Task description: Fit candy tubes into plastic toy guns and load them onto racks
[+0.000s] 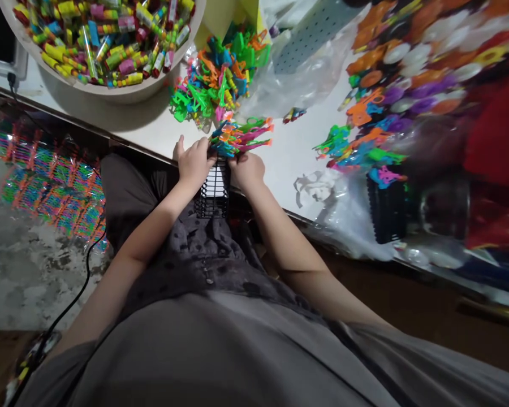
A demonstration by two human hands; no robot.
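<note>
A black openwork rack (214,189) with slots stands at the table's front edge, close to my lap. A dense bunch of small colourful plastic toy pieces (240,135) in pink, orange, green and blue lies at its far end. My left hand (194,163) is closed at the rack's left side, its fingertips against the bunch and the thumb sticking out to the left. On the other side my right hand (248,169) is closed by the rack's upper right edge, just under the pieces. The fingertips of both hands are partly hidden by the toys.
Beyond my hands is a pile of bright plastic toys (220,79). A round tub (110,93) of candy-filled tubes stands at the back left. Clear plastic bags (301,73) and more toys (373,135) lie to the right. Bagged bundles (51,175) hang or lie at left.
</note>
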